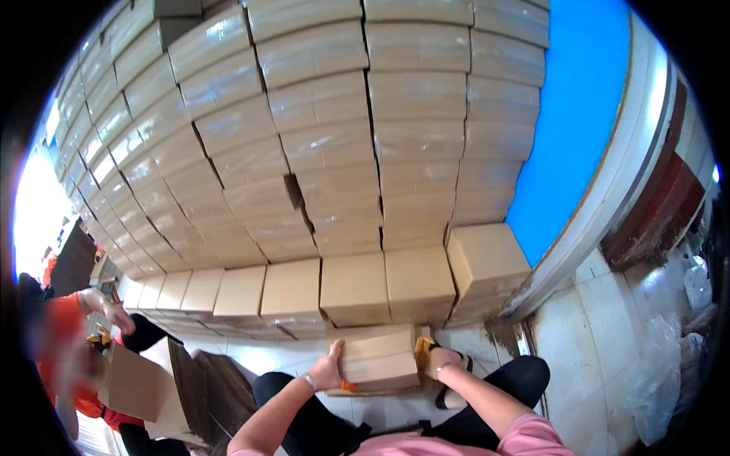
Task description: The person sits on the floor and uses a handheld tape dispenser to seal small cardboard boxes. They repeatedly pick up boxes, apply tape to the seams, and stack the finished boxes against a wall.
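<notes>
A brown cardboard box [379, 359] lies low in front of me, between my knees. My left hand [327, 370] grips its left side, thumb up along the edge. A small orange piece [348, 386] shows by the fingers of that hand. At the box's right side is my right hand [442, 360], with a yellow piece [424, 349] at its fingers, against the cardboard. Whether that piece is worn or held cannot be told. Cardboard flaps or sheets [368, 333] stick out behind and below the box. The fingertips on the right are hidden.
Stacked, taped cartons [331, 137] form a high wall ahead, with a lower row [353, 288] at its foot. A blue panel [570, 125] and pale frame [604, 188] stand right. Plastic bags [656, 376] lie farther right. At left, a person in orange [63, 342] handles a carton [134, 382].
</notes>
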Available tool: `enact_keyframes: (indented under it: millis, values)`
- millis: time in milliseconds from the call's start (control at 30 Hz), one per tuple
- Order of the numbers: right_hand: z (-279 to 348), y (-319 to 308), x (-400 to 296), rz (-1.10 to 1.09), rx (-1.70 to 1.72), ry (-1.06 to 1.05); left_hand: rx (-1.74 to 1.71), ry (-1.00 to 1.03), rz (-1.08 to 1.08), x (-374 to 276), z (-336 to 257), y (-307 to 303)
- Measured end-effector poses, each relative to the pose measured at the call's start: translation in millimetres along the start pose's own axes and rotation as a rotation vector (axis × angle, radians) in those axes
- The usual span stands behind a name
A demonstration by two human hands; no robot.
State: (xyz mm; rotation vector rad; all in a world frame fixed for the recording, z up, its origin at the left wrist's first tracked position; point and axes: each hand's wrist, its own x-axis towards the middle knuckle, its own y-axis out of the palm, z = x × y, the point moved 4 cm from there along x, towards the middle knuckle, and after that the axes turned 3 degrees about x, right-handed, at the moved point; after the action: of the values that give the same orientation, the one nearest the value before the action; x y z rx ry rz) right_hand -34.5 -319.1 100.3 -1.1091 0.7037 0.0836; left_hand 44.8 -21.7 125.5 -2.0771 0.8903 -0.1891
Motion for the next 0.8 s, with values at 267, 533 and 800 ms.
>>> enact_keyframes:
  millis: [267, 533, 800]
  values:
    - [-55, -61, -21, -0.052, 0.038, -0.108, 0.081, 0.369, -0.891, -75, -189, -268]
    - [2, -37, -2, 0.015, 0.016, -0.318, 0.868, 0.618, -1.592, 33, -443, -494]
    - [-6, -41, 8, 0.062, -0.072, -0.424, 0.645, 0.517, -1.422, 173, -494, -522]
